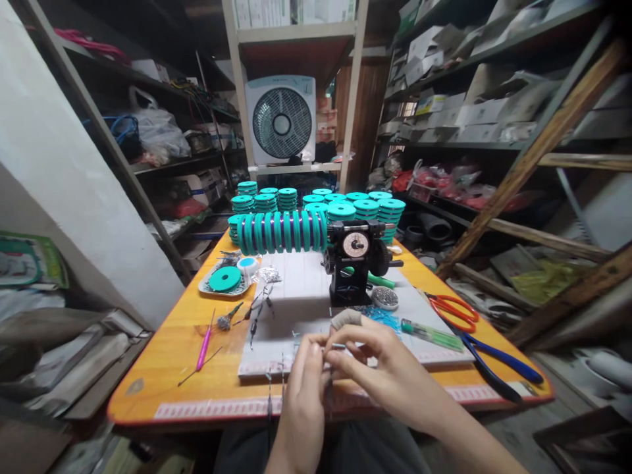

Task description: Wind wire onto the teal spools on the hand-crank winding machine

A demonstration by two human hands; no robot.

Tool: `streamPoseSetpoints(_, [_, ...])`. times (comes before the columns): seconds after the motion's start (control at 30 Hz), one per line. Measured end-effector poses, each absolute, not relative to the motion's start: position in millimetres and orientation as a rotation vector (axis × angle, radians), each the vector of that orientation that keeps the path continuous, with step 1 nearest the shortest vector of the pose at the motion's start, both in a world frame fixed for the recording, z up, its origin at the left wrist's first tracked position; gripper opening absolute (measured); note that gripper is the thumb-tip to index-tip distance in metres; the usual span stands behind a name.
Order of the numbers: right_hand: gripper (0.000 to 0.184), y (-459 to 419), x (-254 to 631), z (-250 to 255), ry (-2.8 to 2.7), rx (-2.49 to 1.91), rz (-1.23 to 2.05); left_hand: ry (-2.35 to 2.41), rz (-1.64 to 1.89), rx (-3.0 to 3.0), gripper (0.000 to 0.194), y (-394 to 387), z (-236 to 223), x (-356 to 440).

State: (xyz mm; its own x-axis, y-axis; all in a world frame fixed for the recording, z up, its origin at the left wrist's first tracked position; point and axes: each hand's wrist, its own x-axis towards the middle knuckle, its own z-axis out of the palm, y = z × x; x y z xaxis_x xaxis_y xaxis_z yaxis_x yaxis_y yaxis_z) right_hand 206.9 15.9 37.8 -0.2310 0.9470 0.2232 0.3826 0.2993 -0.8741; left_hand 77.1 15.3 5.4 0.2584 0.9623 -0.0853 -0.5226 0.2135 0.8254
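Note:
My left hand [307, 378] and my right hand [372, 362] meet over the front of a white board [415, 355]. Both sets of fingers are closed in a pinch, fingertips touching. What they hold is tiny and mostly hidden; a thin light-blue sliver [338, 345] shows between them. A grey wrap [347, 319] covers one finger of my right hand. Dark thin strands [269, 395] hang over the table's front edge beside my left wrist. Just beyond my fingers lie a pile of small blue pieces [384, 319] and a round dish of small metal parts [384, 297].
A black winding machine [350, 263] carries a row of teal spools [281, 232]; more spool stacks [340, 210] stand behind. Right: a green-capped tube [432, 334], orange-handled scissors [451, 311], blue-handled pliers [503, 359]. Left: a pink-handled hook tool [203, 349] and a tray [202, 288] with a spool.

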Motion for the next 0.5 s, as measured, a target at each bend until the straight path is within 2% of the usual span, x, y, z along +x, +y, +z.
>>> streamPoseSetpoints(0.03, [0.018, 12.3, 210.1, 42.3, -1.865, -1.271, 0.68, 0.72, 1.169, 0.821, 0.03, 19.9, 10.6, 79.4])
streamPoseSetpoints(0.1, [0.015, 7.4, 217.5, 51.0, -2.017, -1.316, 0.491, 0.7, 1.192, 0.872, 0.029, 31.0, 22.3, 84.0])
streamPoseSetpoints(0.23, [0.022, 17.1, 233.2, 68.5, -2.051, -1.328, 0.598, 0.551, 1.197, 0.886, 0.025, 50.5, 39.8, 87.4])
streamPoseSetpoints(0.3, [0.026, 31.6, 238.0, 77.2, -1.774, -1.3, 0.832, 0.545, 1.178, 0.912, 0.024, 54.6, 43.3, 85.3])
streamPoseSetpoints(0.4, [0.03, 55.9, 238.3, 85.0, -1.347, -1.022, 1.435, 0.554, 1.132, 0.956, 0.025, 53.9, 45.5, 80.7])
streamPoseSetpoints(0.5, [0.033, 73.8, 232.7, 83.7, -1.238, -0.745, 1.858, 0.579, 1.113, 0.999, 0.022, 51.3, 47.2, 78.4])
